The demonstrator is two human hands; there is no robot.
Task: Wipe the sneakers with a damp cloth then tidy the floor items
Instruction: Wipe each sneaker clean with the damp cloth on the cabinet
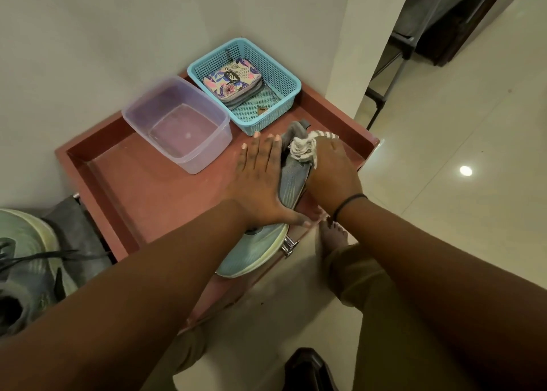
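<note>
A grey-blue sneaker (291,177) with a pale sole lies on the red tray-like table top (154,189), its toe past the near edge. My left hand (260,180) lies flat on the sneaker's left side, fingers straight, steadying it. My right hand (333,171) grips a whitish fringed cloth (302,149) and presses it against the sneaker's upper right side. A second sneaker (26,260) with dark laces sits at the left edge of the view, below the table.
A clear plastic tub (177,124) holding water stands at the back of the table. Beside it is a teal mesh basket (281,76) with a patterned pouch (232,81). Wall behind, tiled floor to the right, my bare foot (333,233) below.
</note>
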